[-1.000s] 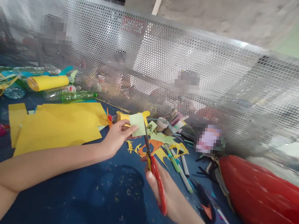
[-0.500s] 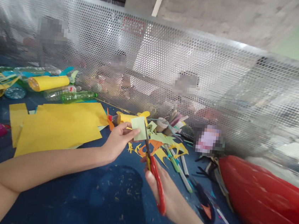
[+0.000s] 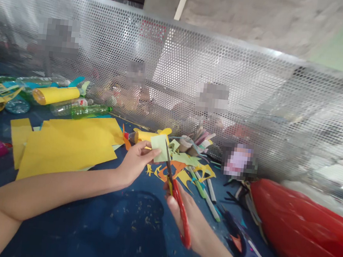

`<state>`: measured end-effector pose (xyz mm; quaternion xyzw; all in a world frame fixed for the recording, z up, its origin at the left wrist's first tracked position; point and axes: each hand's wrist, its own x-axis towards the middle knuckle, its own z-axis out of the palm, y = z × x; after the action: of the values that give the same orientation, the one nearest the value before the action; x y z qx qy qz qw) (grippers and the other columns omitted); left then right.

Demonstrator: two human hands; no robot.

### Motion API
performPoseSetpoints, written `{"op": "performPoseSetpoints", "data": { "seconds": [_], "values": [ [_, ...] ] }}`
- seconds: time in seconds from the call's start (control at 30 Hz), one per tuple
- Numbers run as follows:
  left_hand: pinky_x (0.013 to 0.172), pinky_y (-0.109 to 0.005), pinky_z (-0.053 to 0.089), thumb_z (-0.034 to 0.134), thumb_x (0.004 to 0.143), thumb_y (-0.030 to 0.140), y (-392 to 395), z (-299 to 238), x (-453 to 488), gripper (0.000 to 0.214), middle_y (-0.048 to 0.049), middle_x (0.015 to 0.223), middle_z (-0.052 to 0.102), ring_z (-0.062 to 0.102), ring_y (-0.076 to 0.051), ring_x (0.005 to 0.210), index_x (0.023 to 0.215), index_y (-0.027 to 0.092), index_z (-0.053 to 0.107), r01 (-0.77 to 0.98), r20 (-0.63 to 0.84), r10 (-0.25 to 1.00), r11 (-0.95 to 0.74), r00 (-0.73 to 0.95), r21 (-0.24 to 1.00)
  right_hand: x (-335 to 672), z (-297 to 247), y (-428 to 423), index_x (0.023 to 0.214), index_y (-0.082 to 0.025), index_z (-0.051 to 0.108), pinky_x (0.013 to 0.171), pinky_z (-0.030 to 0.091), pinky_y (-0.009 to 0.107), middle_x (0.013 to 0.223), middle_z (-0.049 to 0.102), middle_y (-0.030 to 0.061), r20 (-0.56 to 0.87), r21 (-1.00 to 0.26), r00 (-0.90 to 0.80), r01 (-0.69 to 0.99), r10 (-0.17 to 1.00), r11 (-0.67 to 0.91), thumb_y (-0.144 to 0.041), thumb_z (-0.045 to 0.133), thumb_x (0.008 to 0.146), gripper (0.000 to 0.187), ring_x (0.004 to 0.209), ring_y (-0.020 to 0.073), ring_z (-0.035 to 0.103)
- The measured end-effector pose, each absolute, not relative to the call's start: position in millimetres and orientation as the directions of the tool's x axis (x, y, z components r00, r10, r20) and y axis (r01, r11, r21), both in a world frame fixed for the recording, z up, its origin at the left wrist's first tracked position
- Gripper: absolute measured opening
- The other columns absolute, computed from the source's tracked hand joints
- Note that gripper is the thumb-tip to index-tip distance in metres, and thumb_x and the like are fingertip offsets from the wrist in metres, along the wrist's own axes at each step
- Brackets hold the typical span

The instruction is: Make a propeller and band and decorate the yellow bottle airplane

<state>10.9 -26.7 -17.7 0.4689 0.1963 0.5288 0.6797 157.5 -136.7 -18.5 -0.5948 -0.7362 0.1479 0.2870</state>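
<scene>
My left hand [image 3: 135, 162] pinches a small pale green piece of paper [image 3: 159, 146] above the blue table. My right hand [image 3: 192, 222] grips red-handled scissors [image 3: 178, 205], whose blades point up and away into the right edge of that paper. Just behind the paper lie cut scraps of yellow, orange and green paper [image 3: 186, 167].
Large yellow paper sheets [image 3: 68, 144] lie to the left, with plastic bottles [image 3: 81, 109] and a yellow roll [image 3: 55, 94] behind them. A perforated metal screen [image 3: 195, 78] runs along the back. A red shiny object [image 3: 298, 227] sits at right, pens [image 3: 210, 196] and a glue gun [image 3: 247, 249] beside it.
The pale green paper has turned a little in my left hand and the scissor blades have moved slightly along it. Both arms stay nearly in place.
</scene>
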Motion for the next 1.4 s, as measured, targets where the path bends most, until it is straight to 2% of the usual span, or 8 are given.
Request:
{"op": "performPoseSetpoints", "data": {
  "seconds": [0.37,0.67,0.93,1.1,1.3,1.4],
  "values": [
    [0.078,-0.034,0.052,0.073,0.069,0.033,-28,-19,11,0.025,-0.0037,0.081,0.07,0.066,-0.018,0.079,0.079,0.016,0.058,-0.527,0.218,0.905,0.008,0.364,0.85,159,-24,-135,0.086,-0.02,0.045,0.059,0.044,0.029,0.074,0.056,0.0027,0.234,-0.56,-0.135,0.791,0.963,0.247,-0.053,0.031,0.091,0.036,0.066,0.0177,0.053],
    [0.077,-0.033,0.052,0.075,0.066,0.033,-28,-20,10,0.029,-0.0036,0.084,0.069,0.066,-0.017,0.077,0.082,0.015,0.059,-0.503,0.218,0.905,-0.006,0.365,0.864,160,-32,-130,0.075,-0.021,0.041,0.051,0.037,0.025,0.063,0.045,-0.0025,0.221,-0.618,-0.132,0.747,0.966,0.244,-0.058,0.028,0.09,0.042,0.054,0.0128,0.039],
    [0.077,-0.032,0.052,0.075,0.067,0.035,-28,-19,10,0.029,-0.0039,0.082,0.07,0.066,-0.017,0.076,0.081,0.016,0.058,-0.49,0.22,0.904,-0.013,0.367,0.872,164,-43,-128,0.069,-0.019,0.045,0.049,0.044,0.025,0.057,0.046,-0.0028,0.233,-0.684,-0.066,0.698,0.97,0.212,-0.062,0.035,0.085,0.047,0.049,0.0109,0.041],
    [0.078,-0.034,0.052,0.073,0.069,0.034,-27,-19,10,0.026,-0.0041,0.08,0.069,0.066,-0.018,0.077,0.081,0.016,0.06,-0.492,0.223,0.902,-0.014,0.37,0.871,167,-46,-126,0.068,-0.018,0.048,0.047,0.046,0.025,0.059,0.05,0.0,0.247,-0.713,-0.04,0.669,0.968,0.21,-0.067,0.038,0.082,0.052,0.051,0.0129,0.047],
    [0.08,-0.035,0.051,0.071,0.072,0.037,-27,-17,8,0.028,-0.0049,0.083,0.07,0.066,-0.019,0.082,0.089,0.017,0.064,-0.51,0.244,0.882,-0.005,0.403,0.86,168,-47,-123,0.069,-0.018,0.048,0.047,0.048,0.028,0.055,0.052,0.0007,0.165,-0.771,0.016,0.626,0.986,0.119,-0.066,0.041,0.08,0.05,0.048,0.015,0.053],
    [0.08,-0.033,0.052,0.066,0.076,0.043,-25,-16,7,0.027,-0.0042,0.081,0.07,0.065,-0.017,0.08,0.084,0.017,0.067,-0.499,0.258,0.869,-0.015,0.422,0.867,169,-47,-122,0.069,-0.018,0.048,0.05,0.049,0.029,0.056,0.053,0.0013,0.167,-0.761,0.021,0.638,0.986,0.115,-0.067,0.04,0.08,0.051,0.05,0.0152,0.052]
  ]
}}
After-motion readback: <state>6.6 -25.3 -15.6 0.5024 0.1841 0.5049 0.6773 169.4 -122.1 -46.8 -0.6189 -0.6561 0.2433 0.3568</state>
